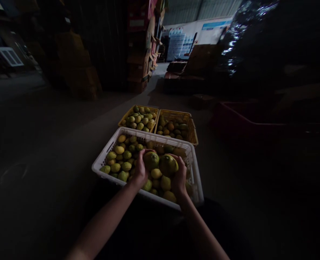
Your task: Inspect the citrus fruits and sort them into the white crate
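Green-yellow and round, two citrus fruits sit in our hands just below the centre of the frame, held over the white crate (193, 180). Our left hand (140, 169) curls its fingers around the left fruit (151, 160), which is mostly green with a dull skin. Our right hand (179, 177) wraps the right fruit (167, 164), a little larger and greener-yellow; its fingers close over the fruit's right side. The two fruits touch each other, side by side, above the heap.

Below them the white slatted crate is filled with smaller fruit (122, 159), some yellow, some green, piled up to its rim. Behind it, toward the upper middle of the frame, we see two yellow crates side by side: the left yellow crate (126, 117) holds mostly green fruit, the right yellow crate (191, 131) holds a darker, mixed lot. A red tub (230, 117) stands in the dim right of the frame. Stacked cardboard boxes (142, 47) rise at the top centre. The floor around is dark.
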A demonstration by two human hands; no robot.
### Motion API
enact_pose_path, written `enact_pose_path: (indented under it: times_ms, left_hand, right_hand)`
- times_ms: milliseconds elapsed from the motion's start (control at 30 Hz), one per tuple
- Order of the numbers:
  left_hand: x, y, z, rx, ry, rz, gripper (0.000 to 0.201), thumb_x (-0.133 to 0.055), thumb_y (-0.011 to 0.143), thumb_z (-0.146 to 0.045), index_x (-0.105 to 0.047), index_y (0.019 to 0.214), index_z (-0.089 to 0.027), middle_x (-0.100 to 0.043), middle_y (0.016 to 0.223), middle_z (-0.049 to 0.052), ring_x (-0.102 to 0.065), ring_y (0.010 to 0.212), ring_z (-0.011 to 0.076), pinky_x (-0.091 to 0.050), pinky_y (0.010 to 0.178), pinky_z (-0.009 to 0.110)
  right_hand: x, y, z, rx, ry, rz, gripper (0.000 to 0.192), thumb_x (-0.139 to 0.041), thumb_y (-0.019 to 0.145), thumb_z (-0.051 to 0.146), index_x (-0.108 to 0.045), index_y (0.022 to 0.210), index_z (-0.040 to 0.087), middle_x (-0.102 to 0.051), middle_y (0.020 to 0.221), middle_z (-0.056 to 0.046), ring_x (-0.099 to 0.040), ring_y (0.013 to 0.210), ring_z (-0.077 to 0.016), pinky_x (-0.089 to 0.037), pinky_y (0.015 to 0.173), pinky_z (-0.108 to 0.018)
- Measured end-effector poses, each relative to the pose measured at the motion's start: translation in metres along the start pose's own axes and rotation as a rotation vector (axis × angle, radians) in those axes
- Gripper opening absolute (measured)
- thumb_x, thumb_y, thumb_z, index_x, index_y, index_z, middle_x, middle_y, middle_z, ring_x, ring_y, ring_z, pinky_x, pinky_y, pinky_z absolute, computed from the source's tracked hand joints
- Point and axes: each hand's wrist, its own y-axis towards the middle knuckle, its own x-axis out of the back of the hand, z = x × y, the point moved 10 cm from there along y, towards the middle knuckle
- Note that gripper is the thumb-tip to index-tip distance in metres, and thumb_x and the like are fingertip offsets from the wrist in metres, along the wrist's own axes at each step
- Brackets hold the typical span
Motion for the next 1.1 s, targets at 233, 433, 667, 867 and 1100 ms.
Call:
enact_pose_path:
  times_ms: [233, 433, 667, 867, 1100]
  left_hand:
    - [0.011, 0.0, -0.008, 0.066, -0.047, -0.059, 0.026, -0.057, 0.086, -0.041, -0.063, 0.078, -0.017, -0.068, 0.077, 0.004, -0.067, 0.093, 0.0232, -0.052, 0.086, 0.031]
    - [0.016, -0.002, -0.006, 0.186, -0.117, -0.098, 0.026, -0.046, 0.09, -0.04, -0.061, 0.087, -0.019, -0.067, 0.08, 0.005, -0.067, 0.088, 0.0232, -0.054, 0.084, 0.038]
    - [0.013, -0.003, -0.002, 0.253, -0.158, -0.099, 0.029, -0.047, 0.089, -0.041, -0.062, 0.095, -0.017, -0.068, 0.086, 0.009, -0.067, 0.089, 0.0262, -0.055, 0.084, 0.045]
    - [0.009, -0.003, -0.002, 0.264, -0.203, -0.1, 0.033, -0.042, 0.092, -0.037, -0.063, 0.105, -0.016, -0.069, 0.086, 0.01, -0.068, 0.09, 0.0272, -0.057, 0.081, 0.045]
    - [0.009, -0.004, 0.0, 0.296, -0.202, -0.104, 0.036, -0.038, 0.093, -0.039, -0.062, 0.105, -0.015, -0.067, 0.081, 0.009, -0.068, 0.087, 0.0267, -0.057, 0.079, 0.044]
  right_hand:
    - [-0.008, -0.002, -0.008, -0.119, 0.123, 0.024, 0.031, -0.053, 0.08, 0.051, -0.071, 0.086, 0.026, -0.075, 0.092, 0.0, -0.065, 0.099, -0.0252, -0.052, 0.089, -0.036]
    - [-0.006, -0.001, -0.007, -0.059, 0.109, 0.124, 0.015, -0.074, 0.059, 0.023, -0.067, 0.072, 0.027, -0.073, 0.108, -0.001, -0.059, 0.116, -0.0312, -0.055, 0.088, -0.041]
    - [-0.004, -0.004, -0.024, -0.128, 0.164, 0.18, 0.037, -0.079, 0.045, 0.01, -0.063, 0.075, 0.025, -0.07, 0.111, -0.002, -0.066, 0.1, -0.0323, -0.061, 0.065, -0.043]
    - [-0.012, -0.005, -0.028, -0.21, 0.281, 0.219, 0.026, -0.076, 0.053, 0.017, -0.06, 0.072, 0.025, -0.07, 0.099, -0.002, -0.066, 0.095, -0.0293, -0.062, 0.062, -0.041]
    - [-0.023, -0.008, -0.024, -0.392, 0.386, 0.232, 0.021, -0.062, 0.06, 0.022, -0.065, 0.08, 0.026, -0.071, 0.1, -0.002, -0.065, 0.1, -0.0304, -0.062, 0.065, -0.042]
